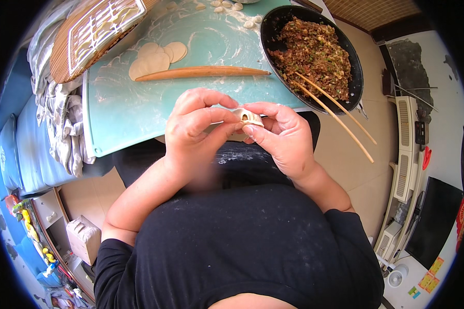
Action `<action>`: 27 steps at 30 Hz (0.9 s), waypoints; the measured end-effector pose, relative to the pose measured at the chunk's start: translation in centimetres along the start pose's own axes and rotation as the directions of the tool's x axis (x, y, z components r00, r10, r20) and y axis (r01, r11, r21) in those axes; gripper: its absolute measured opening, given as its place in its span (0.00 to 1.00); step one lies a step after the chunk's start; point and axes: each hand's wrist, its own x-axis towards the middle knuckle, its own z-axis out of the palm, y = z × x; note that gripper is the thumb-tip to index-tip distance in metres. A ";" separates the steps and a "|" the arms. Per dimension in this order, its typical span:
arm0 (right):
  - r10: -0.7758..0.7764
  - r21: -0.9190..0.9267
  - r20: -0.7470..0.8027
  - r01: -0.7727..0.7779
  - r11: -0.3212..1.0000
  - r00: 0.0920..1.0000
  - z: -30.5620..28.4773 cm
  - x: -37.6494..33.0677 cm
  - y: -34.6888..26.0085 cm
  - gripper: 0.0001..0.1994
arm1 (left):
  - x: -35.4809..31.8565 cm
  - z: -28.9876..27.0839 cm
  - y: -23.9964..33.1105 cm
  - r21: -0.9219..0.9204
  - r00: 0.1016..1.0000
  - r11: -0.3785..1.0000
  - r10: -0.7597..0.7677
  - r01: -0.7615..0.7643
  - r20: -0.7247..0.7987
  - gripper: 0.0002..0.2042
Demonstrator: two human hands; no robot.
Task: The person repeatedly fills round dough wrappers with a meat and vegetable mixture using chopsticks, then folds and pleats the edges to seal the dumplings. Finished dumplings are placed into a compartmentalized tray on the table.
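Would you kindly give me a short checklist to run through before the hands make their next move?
1. Bare left hand and bare right hand both on the small white dough dumpling: ok, both pinch it.
2. Dumpling fully closed: not ok, an opening shows.
3. Dumpling's underside intact: cannot tell, hidden from this view.
4. Brown minced filling available: ok, plenty in the round black pan.
5. Flat round white dough wrappers available: ok, several overlap on the teal mat.
6. Two long wooden chopsticks free: ok, resting over the pan's rim, no hand on them.
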 end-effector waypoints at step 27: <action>0.133 -0.010 0.056 -0.133 0.991 0.990 -0.6 -0.3 -1.3 0.17 | 0.5 0.3 0.5 0.169 0.977 0.963 0.214 -0.209 -0.012 0.12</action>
